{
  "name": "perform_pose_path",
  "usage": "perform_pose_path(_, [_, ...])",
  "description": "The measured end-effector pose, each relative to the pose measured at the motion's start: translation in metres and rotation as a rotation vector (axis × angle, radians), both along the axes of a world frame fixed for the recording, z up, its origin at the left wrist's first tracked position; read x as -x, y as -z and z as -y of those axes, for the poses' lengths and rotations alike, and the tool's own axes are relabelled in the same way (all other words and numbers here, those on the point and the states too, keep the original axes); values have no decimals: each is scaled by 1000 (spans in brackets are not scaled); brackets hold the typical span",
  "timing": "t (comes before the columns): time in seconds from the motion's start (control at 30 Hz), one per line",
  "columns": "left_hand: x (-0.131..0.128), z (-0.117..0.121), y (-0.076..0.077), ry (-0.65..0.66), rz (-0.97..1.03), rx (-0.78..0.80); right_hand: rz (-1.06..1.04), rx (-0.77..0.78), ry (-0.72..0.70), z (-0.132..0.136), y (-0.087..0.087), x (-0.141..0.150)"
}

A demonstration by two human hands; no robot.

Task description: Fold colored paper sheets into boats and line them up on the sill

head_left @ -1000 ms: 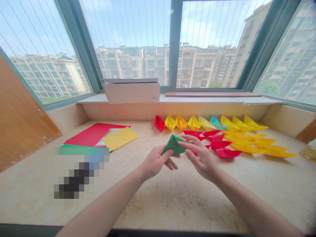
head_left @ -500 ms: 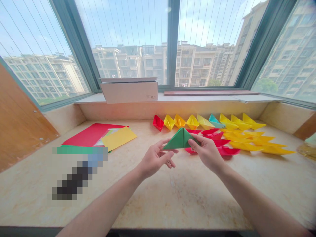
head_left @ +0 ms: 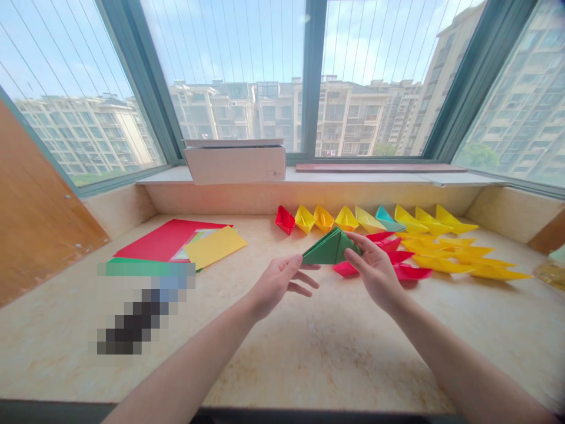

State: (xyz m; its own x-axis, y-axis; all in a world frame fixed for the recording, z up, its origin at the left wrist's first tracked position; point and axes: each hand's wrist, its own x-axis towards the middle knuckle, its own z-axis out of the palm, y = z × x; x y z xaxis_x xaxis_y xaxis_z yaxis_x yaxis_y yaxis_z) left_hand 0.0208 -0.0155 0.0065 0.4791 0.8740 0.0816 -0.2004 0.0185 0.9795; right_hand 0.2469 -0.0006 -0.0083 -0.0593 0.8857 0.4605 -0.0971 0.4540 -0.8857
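Observation:
A green folded paper (head_left: 327,247), roughly triangular with layered edges, is held in the air above the counter. My left hand (head_left: 274,285) pinches its left corner between thumb and forefinger, the other fingers spread below. At the right corner, my right hand (head_left: 374,262) grips the paper with the thumb in front and fingers behind. Just beyond and to the right lie several red paper boats (head_left: 410,272), partly hidden by my right hand. Several yellow paper boats (head_left: 494,270) stand farther right.
Along the back runs a row of boats, including a blue paper boat (head_left: 388,218). Red sheets (head_left: 159,240) and a yellow sheet (head_left: 217,244) lie at left, near a pixelated dark object (head_left: 136,321). A white box (head_left: 236,165) rests on the sill.
The green paper has tilted and turned, its peak shifting right and its layered edge now showing. My left thumb has moved up onto its left corner.

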Motion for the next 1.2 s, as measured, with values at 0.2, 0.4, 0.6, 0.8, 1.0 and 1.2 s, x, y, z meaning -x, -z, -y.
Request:
perform_pose_path(0.2, [-1,-1,1,-36,-27,-27,8,4,-7,-3,4,-3])
perform_pose_path(0.4, [0,-3,8,-124,-193,-255,10,42,-49,-1,1,-3])
perform_pose_path(0.6, [6,-1,7,-165,-366,-512,-17,35,-81,2,-2,-2])
perform_pose_path(0.8, [6,-1,8,-203,-555,-693,36,47,-16,0,-3,-2])
perform_pose_path(1.0, [7,0,9,-276,-740,-755,117,68,93,-2,0,0])
perform_pose_path(1.2, [6,-6,15,-312,-797,-778,236,38,161,2,0,3])
